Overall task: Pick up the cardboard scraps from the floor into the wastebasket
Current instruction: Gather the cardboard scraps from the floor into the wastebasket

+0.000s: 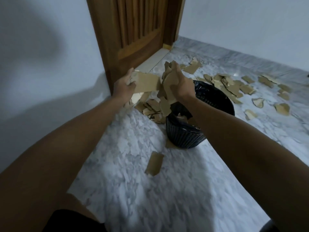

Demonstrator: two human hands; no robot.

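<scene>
Reaching forward, both arms extended; left hand (124,85) fingers clamped on flat cardboard strip (147,84), right hand (179,84) fingers gripping scrap bundle (165,97) above wastebasket (187,138).

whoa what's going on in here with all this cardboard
A person is clearing torn cardboard off a marble floor. The left hand grips a flat strip, and the right hand clutches a bunch of scraps just above the black wastebasket, which already has some pieces inside. Plenty is left: a pile by the wooden door, a spread beyond the basket, and one loose piece nearer the person.
</scene>
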